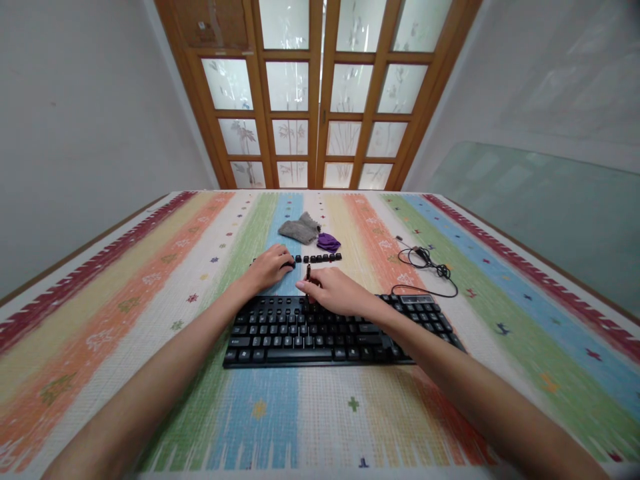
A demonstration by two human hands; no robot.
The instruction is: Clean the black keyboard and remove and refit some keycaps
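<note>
A black keyboard [280, 340] lies on the striped tablecloth in front of me. Beyond its back edge runs a row of loose black keycaps [320, 258]. My left hand [271, 268] is at the left part of this row, fingers curled together around a dark keycap [287, 265]; whether it is lifted I cannot tell. My right hand [333, 290] is above the keyboard's back edge, closed on a slim dark tool [309, 272] that stands upright between thumb and fingers. Its lower end meets the top key row, partly hidden by the hand.
Behind the keycaps lie a grey cloth [301, 229] and a bunched purple cloth [329, 241]. A coiled black cable [425, 260] rests at the keyboard's back right. The striped tablecloth [200, 373] covers the table, with walls on both sides and wooden glazed doors [320, 100] beyond.
</note>
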